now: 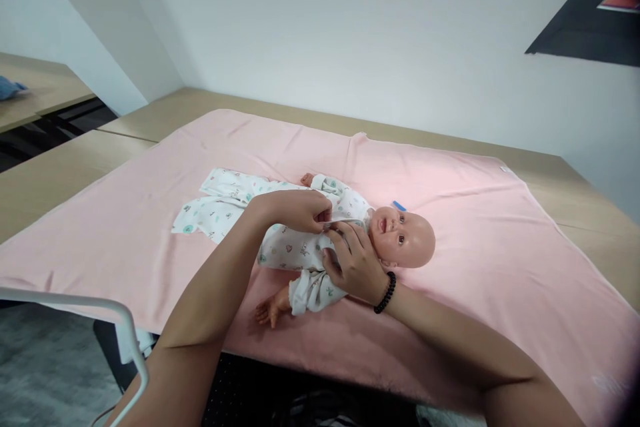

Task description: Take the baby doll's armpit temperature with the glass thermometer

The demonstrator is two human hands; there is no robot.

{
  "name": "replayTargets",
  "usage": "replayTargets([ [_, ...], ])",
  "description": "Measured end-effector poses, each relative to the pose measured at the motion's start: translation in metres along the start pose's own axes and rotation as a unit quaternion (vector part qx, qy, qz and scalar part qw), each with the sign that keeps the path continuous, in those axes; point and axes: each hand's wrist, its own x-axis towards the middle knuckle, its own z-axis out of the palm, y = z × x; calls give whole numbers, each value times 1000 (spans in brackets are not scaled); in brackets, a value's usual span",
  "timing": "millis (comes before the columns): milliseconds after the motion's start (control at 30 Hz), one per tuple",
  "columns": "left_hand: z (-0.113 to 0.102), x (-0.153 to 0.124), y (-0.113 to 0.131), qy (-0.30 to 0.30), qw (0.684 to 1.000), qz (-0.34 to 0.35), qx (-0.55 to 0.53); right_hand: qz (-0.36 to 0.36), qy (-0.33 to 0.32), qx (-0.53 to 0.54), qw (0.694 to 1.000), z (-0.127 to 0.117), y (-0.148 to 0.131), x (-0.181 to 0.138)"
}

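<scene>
Doll (417,240) lies face-up, likely so its shirt (293,250) is easy to reach.
Left hand (303,209) curled, right hand (357,260) bent beside it (I can't tell if they pinch).

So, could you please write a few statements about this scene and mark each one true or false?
The doll lies on a pink blanket. True.
The doll is dressed in plain red. False: its clothing is white with small prints.
The left hand and right hand are both at the clothing's front. True.
Both wrists are bare. False: a dark bracelet circles the right wrist.
A blue object shows beside the doll's head. True.
</scene>
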Motion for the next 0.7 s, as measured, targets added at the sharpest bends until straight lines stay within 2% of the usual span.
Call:
replayTargets([
  [233,2,5,-6,17,1000,-3,-10,6,-2,1,1000,0,0,0],
  [533,-2,4,-3,9,998,52,-23,13,12,25,1000,1,0,0],
  [700,-3,0,-4,1,999,18,-28,18,17,35,999,1,0,1],
])
